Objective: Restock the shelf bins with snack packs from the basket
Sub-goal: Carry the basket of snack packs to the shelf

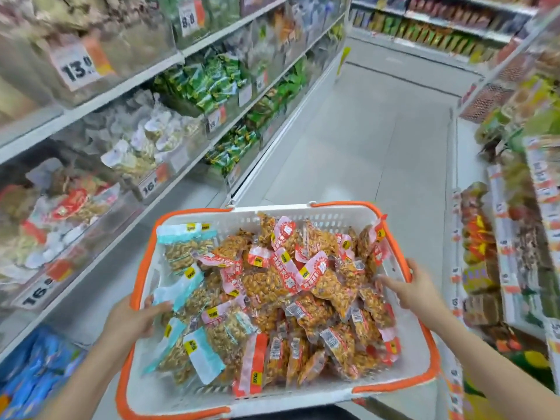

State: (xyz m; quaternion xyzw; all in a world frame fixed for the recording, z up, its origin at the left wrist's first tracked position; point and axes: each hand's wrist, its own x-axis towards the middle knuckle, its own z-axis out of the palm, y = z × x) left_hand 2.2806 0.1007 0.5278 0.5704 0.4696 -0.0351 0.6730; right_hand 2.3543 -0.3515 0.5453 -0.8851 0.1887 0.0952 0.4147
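A white basket (303,212) with an orange rim is held in the near centre of the aisle, and it is heaped with snack packs. The red-labelled packs (291,277) fill the middle and right of it, while the blue-labelled packs (194,298) are piled along its left side. The packs are judged to be light, soft and crinkly, with loose nuts inside that would shift when lifted; the film is probably slick, so a firmer hold could be had at the flat sealed label end than at the bulging middle. Several could be gathered at once, though some may slip from a loose handful.

The left hand (133,318) is curled over the basket's left rim, its fingers resting against a blue-labelled pack just inside. The right hand (415,287) is hooked over the right rim, thumb outside and fingers reaching in, touching the red-labelled packs nearest that wall. No pack is lifted by either hand.

The shelf bins (127,153) stand to the left, clear-fronted and tiered, and a lower left bin (69,204) with similar red-labelled packs is seen near the basket's left side.
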